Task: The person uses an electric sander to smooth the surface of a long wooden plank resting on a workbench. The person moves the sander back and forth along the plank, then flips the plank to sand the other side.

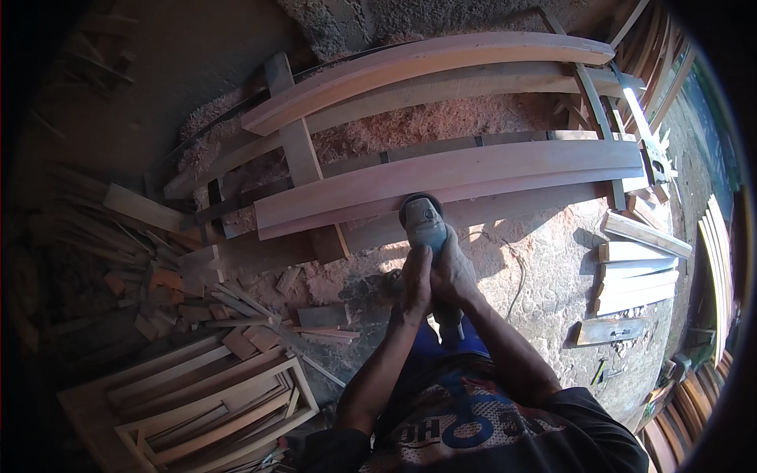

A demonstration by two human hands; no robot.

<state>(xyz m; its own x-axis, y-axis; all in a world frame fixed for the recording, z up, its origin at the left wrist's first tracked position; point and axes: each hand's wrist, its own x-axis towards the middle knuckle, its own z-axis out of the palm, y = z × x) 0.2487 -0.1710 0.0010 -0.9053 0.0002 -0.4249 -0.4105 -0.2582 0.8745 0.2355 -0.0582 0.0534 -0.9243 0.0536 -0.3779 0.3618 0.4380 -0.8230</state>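
Observation:
An angle grinder with a blue-green body and a grey gear head is gripped in both hands in front of me. My left hand wraps its body from the left, thumb lying along the top. From the right, my right hand closes around the same body. The round disc at the grinder's head meets the near side of a long, planed wooden beam; whether it presses on the wood I cannot tell. That beam lies across wooden supports, its near face stepped along the length.
A second long beam rests farther back on crosspieces. Wood shavings cover the ground. Offcuts and wooden frames lie at left. Stacked boards, a handsaw and a hand plane are at right; a cord trails nearby.

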